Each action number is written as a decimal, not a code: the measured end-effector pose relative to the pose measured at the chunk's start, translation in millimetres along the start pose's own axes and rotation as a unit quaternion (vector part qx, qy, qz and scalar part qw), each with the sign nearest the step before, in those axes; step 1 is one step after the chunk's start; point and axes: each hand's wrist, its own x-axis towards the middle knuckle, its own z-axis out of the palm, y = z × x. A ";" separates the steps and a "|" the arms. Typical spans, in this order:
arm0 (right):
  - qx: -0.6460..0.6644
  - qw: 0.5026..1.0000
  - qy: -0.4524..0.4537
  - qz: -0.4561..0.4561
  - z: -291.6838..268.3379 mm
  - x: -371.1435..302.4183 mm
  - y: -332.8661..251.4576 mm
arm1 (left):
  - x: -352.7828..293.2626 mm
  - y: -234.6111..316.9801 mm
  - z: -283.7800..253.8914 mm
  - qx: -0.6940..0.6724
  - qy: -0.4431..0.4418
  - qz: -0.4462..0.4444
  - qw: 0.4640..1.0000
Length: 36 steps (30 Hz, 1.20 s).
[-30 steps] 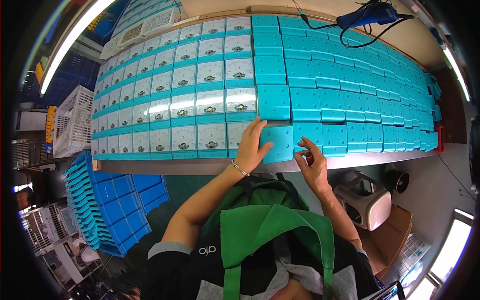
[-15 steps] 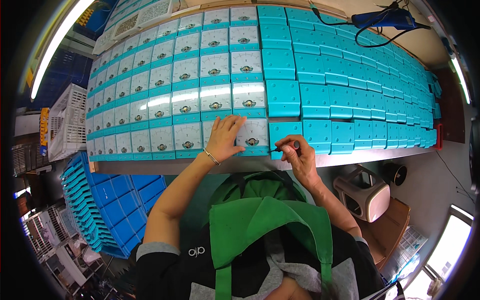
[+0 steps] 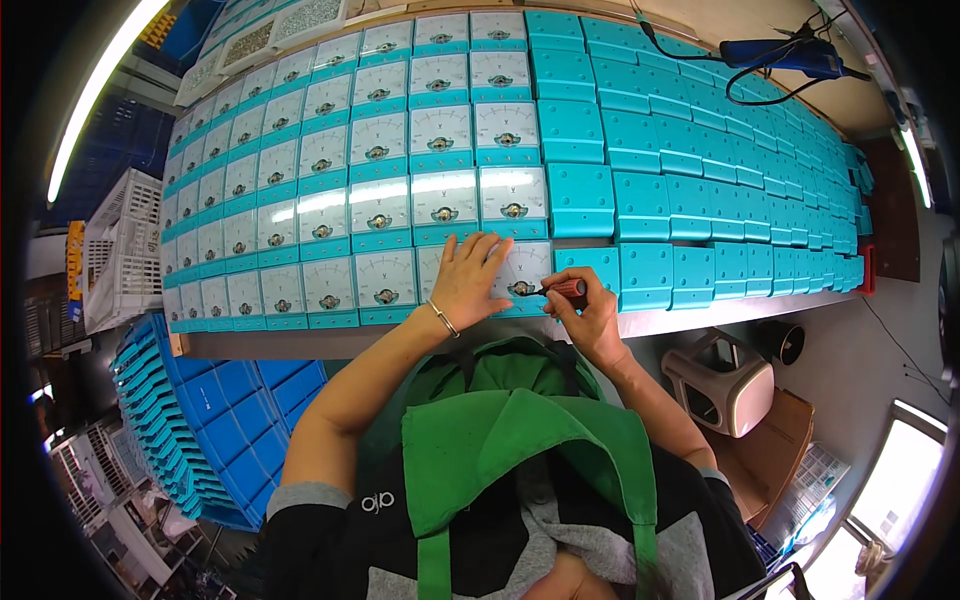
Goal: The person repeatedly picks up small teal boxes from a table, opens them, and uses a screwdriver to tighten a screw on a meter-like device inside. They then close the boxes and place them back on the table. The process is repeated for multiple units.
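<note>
My left hand lies with spread fingers on the near row of panel meters, partly covering one. Its thumb reaches to the lower left of the end meter, which has a white dial face and a turquoise base. In my right hand is a screwdriver with a dark red handle, held in a pinch. Its thin dark shaft points left, and the tip is at the small metal movement low on that meter's dial. Just right of it, near my right fingers, lies a plain turquoise housing.
Rows of similar meters cover the table's left; turquoise housings cover its right. At the back right lies a blue corded tool. White trays of small parts stand far left. A beige stool stands below the table's right edge.
The screwdriver's tip has gone from the end meter's lower right edge up and left to the movement on its dial. My left hand stays on the meters; the whole view has shifted slightly.
</note>
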 end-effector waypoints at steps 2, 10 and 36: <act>-0.010 1.000 -0.009 -0.006 1.8 1.1 -1.3 | 3.0 -2.0 3.6 0.001 -0.003 0.003 1.000; -0.060 0.994 -0.076 -0.040 -2.0 4.6 -5.6 | 3.7 -4.5 0.6 -0.048 0.002 -0.002 0.999; 0.295 0.946 0.125 0.043 -51.7 29.5 -41.8 | 2.8 7.1 -52.0 -0.287 0.065 -0.023 0.955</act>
